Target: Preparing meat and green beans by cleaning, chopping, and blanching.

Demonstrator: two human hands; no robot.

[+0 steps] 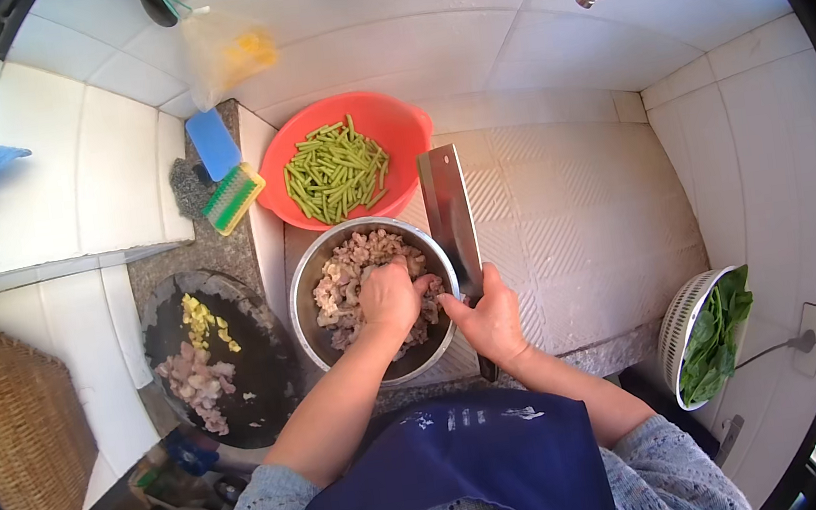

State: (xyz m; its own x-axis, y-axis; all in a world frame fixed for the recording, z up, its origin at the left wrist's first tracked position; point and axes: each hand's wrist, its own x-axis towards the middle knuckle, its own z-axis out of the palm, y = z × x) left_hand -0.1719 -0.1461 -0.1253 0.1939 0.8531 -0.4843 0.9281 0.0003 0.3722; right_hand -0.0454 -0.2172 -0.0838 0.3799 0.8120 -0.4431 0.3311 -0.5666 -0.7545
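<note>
Inside a round metal bowl (301,309), my left hand (388,296) is bent down into pieces of chopped raw meat (338,274). Its fingertips are partly hidden there, so how far they close is not visible. My right hand (494,317) has its thumb over the bowl's right rim, while the other fingers are outside it and partly out of sight. Under this hand lies a broad-bladed cleaver (454,212), its blade pointing away from me beside the bowl. The dark handle shows below my wrist.
A red plastic basin (408,123) of cut green beans (334,173) touches the bowl's far side. At left, a dark round chopping board (262,370) bears chopped meat and yellow bits. A scrub brush (234,199) lies on the ledge. A white colander (671,346) of leafy greens stands right.
</note>
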